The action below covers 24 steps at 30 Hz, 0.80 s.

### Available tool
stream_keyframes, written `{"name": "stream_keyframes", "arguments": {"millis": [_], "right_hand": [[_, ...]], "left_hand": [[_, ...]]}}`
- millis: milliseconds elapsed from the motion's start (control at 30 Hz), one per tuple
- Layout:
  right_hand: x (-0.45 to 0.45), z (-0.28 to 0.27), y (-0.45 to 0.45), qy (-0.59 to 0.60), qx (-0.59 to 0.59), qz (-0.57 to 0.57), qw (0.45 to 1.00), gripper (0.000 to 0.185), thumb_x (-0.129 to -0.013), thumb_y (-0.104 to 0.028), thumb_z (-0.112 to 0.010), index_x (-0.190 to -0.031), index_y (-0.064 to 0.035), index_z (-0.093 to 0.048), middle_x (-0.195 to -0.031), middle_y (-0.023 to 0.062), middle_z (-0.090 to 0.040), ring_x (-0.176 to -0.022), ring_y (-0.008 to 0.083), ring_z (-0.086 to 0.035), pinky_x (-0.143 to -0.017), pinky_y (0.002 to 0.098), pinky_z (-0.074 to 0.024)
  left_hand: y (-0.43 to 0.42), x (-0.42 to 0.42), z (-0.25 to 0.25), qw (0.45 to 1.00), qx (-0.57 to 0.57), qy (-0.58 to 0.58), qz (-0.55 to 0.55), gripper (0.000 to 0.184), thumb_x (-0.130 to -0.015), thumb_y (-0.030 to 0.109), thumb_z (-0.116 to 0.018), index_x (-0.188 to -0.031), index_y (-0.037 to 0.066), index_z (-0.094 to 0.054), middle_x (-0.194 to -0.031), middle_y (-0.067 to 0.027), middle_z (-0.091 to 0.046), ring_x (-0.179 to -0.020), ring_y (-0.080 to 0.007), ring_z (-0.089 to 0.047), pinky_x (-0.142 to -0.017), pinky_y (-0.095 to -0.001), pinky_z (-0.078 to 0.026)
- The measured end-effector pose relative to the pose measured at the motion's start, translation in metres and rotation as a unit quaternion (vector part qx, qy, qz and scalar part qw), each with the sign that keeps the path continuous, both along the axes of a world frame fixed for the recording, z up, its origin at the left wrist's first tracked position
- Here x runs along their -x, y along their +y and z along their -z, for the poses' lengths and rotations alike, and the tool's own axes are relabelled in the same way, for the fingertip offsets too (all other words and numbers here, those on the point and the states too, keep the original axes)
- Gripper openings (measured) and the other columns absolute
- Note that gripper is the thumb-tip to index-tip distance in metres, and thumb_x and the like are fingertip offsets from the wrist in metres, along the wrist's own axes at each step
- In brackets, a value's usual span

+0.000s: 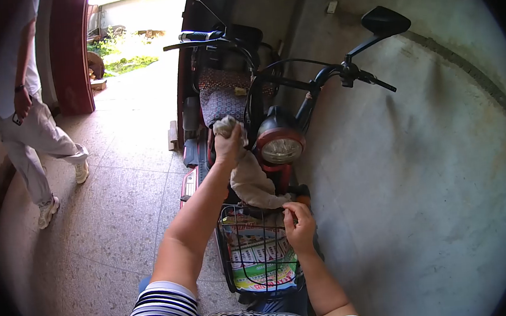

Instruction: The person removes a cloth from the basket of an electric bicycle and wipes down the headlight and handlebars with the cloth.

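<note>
A beige-grey cloth [247, 181] is stretched between my two hands, above the front of a scooter. My left hand [230, 145] is closed around its bunched upper end, close to the patterned seat cover [225, 101]. Fingertips together, my right hand [299, 225] pinches the lower corner of the cloth near the basket's rim. Beside the cloth is the scooter's round headlight [282, 150], with a red rim. Below it, the black wire basket [232, 281] has colourful printed sheets [260, 252] in it.
Handlebars [318, 84] with a black mirror [386, 21] reach toward the grey wall [410, 193] on the right. At left, a person [36, 121] in light trousers walks on the tiled floor [120, 210]. A red door frame [70, 53] borders the bright doorway.
</note>
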State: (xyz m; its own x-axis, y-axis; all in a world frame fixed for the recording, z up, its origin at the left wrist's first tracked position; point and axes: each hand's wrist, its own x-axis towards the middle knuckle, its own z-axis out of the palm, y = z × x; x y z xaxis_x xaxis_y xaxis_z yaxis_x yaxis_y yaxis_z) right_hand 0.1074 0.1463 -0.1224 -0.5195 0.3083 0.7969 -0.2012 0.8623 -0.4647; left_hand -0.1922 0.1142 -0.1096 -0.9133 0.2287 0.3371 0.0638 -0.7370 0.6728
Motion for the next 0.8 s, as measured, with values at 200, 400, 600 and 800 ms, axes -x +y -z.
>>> {"name": "stream_keyframes", "arguments": {"millis": [200,400,600,800], "right_hand": [[0.001,0.005,0.000,-0.004,0.019,0.005,1.000,0.009,-0.087,-0.003,-0.059,-0.094,-0.0008,-0.064,-0.089,0.0109,-0.064,-0.070,0.0200,-0.063,-0.061,0.0283,-0.0493],[0.002,0.007,0.008,-0.020,0.047,-0.016,0.999,0.010,-0.085,-0.003,-0.061,-0.095,-0.0027,-0.064,-0.090,0.0119,-0.064,-0.073,0.0236,-0.064,-0.062,0.0293,-0.0503],[0.005,0.012,0.011,-0.034,0.084,-0.038,0.995,0.011,-0.085,-0.003,-0.060,-0.095,-0.0011,-0.064,-0.090,0.0131,-0.064,-0.073,0.0245,-0.064,-0.061,0.0299,-0.0497],[0.007,0.007,0.008,-0.033,0.067,-0.054,0.996,0.010,-0.088,-0.002,-0.058,-0.095,0.0014,-0.063,-0.085,0.0096,-0.062,-0.067,0.0160,-0.060,-0.061,0.0270,-0.0477]], "left_hand": [[-0.026,-0.021,-0.068,0.982,-0.060,-0.031,0.178,0.021,-0.092,0.027,-0.062,-0.104,0.009,-0.061,-0.089,-0.0021,-0.064,-0.076,-0.0117,-0.062,-0.064,-0.0265,-0.051],[-0.028,0.001,-0.100,0.959,-0.119,0.012,0.257,0.026,-0.096,0.022,-0.053,-0.116,0.006,-0.058,-0.101,-0.0072,-0.065,-0.093,-0.0173,-0.064,-0.080,-0.0301,-0.053],[-0.009,-0.010,-0.078,0.995,0.011,0.044,0.094,0.029,-0.095,0.030,-0.057,-0.113,0.007,-0.061,-0.098,-0.0007,-0.063,-0.086,-0.0103,-0.059,-0.076,-0.0251,-0.047],[-0.004,-0.031,-0.045,0.997,0.030,0.042,0.064,0.035,-0.095,0.029,-0.056,-0.119,0.003,-0.058,-0.108,-0.0015,-0.060,-0.097,-0.0089,-0.054,-0.084,-0.0240,-0.042]]}}
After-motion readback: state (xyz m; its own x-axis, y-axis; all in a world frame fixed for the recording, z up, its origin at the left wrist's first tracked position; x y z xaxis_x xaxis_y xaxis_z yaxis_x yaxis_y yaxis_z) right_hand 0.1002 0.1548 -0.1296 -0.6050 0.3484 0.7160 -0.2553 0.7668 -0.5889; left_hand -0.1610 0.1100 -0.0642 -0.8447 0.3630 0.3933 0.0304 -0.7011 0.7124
